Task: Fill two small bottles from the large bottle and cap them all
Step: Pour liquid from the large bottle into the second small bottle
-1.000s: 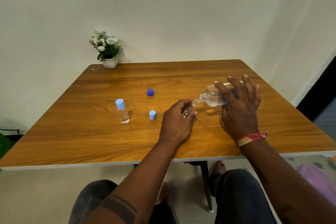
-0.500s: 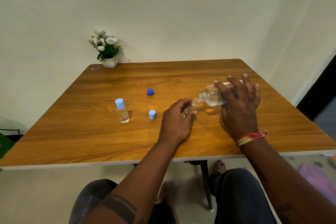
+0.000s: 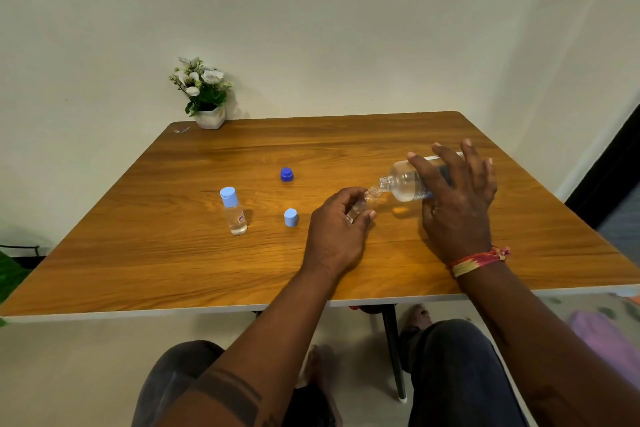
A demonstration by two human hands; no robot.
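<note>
I saw the right hand (image 3: 457, 208) with its grip wrapped over the large bottle (image 3: 407, 184), which lay nearly level above the tabletop (image 3: 173, 270), long axis running right to left, open mouth pointing left and slightly down. The left hand (image 3: 337, 232) held the open small bottle (image 3: 362, 206) in a narrow grip, tilted so its mouth pointed up and right, touching the large bottle's mouth. Well to the left stood the capped small bottle (image 3: 233, 213), upright, its light blue cap on top. A loose light blue cap (image 3: 290, 217) sat between it and the left hand, and a dark blue cap (image 3: 286, 174) lay farther back.
</note>
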